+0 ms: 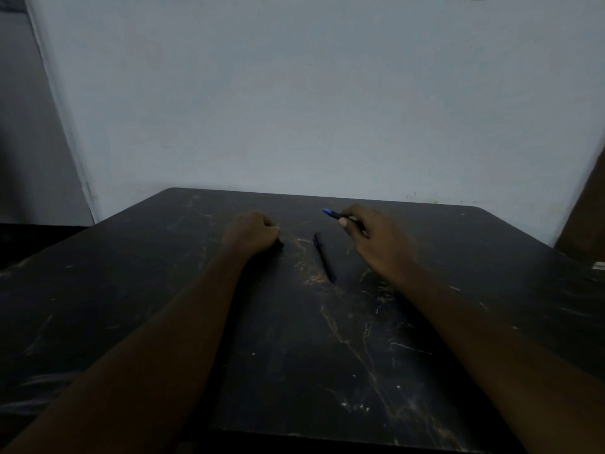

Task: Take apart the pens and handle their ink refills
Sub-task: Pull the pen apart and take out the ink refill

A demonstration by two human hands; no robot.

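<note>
Our right hand [370, 234] pinches a blue-tipped pen [334, 215]; our left hand [252, 234] is fisted on something dark. Next we likely twist the pen apart, a second pen [324, 257] waiting on the counter [131, 290].

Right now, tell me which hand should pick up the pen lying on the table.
Left. The left hand is closed on only a small dark piece, while the right hand already holds the blue-tipped pen. The lying pen sits between them.

A pen [324, 257] lies on the table [131, 306] between both hands.
</note>
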